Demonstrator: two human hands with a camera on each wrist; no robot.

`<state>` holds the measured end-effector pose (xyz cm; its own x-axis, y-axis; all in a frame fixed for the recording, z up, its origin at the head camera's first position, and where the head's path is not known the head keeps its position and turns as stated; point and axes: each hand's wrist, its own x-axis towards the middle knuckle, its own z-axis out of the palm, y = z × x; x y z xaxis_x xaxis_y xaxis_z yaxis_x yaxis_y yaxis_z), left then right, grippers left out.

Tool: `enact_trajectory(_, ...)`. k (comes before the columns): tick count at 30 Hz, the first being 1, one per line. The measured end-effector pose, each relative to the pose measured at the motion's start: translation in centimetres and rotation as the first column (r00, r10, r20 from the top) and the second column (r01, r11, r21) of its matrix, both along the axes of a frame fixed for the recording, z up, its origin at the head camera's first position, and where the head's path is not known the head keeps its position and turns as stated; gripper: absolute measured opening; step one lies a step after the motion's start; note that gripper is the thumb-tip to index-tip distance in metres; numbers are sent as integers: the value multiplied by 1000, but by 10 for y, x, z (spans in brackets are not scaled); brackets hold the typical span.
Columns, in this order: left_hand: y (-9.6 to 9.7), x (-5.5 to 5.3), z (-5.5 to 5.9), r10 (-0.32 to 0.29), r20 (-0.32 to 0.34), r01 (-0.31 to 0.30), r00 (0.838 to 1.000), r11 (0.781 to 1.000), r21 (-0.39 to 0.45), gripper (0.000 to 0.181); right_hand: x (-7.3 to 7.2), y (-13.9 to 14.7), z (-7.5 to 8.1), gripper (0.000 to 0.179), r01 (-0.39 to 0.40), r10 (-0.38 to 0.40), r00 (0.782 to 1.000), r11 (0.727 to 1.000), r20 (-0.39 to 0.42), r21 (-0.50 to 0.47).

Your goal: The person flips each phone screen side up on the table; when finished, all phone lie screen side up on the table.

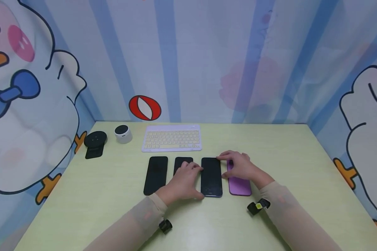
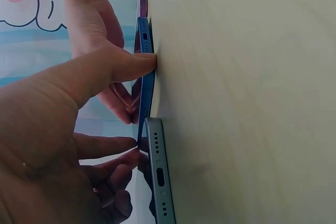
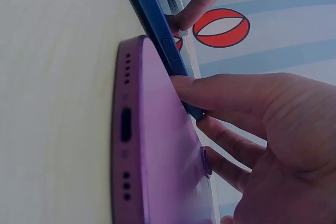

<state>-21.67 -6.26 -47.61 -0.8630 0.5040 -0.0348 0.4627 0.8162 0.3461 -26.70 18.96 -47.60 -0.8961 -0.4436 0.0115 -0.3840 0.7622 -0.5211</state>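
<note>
A dark-screened phone (image 1: pixel 211 177) with a blue edge lies flat, with both hands on it. My left hand (image 1: pixel 185 179) grips it from the left, thumb at the bottom edge and forefinger at the left side. My right hand (image 1: pixel 238 166) holds its upper right corner between thumb and fingers, reaching over a purple phone (image 1: pixel 240 187) that lies back up. Under the left hand, a dark phone (image 1: pixel 183 161) is mostly hidden; its silver edge shows in the left wrist view. Another black phone (image 1: pixel 156 175) lies farther left in the row.
Behind the phones is a lilac keyboard (image 1: pixel 171 138). A small white cylinder with a black top (image 1: pixel 123 134) and a round black stand (image 1: pixel 95 140) are at the back left of the pale table (image 1: pixel 289 146). Printed curtains (image 1: pixel 201 62) surround it.
</note>
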Motion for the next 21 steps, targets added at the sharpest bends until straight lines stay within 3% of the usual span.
enact_trajectory(7,0,3,7,0,25,1,1000,1000,-22,92,3,3,-2,69,7,-7,1000,1000,-14,-10)
enact_trajectory(11,3,5,14,-9,31,9,999,1000,5,88,6,12,-2,67,14,-15,999,1000,-43,-26)
enact_trajectory(16,11,4,16,-75,17,74,997,996,58,80,11,27,-1,61,22,-25,998,998,-59,-51)
enact_trajectory(21,23,2,11,-137,8,136,991,990,37,80,15,45,-1,56,60,-62,998,997,-21,-53)
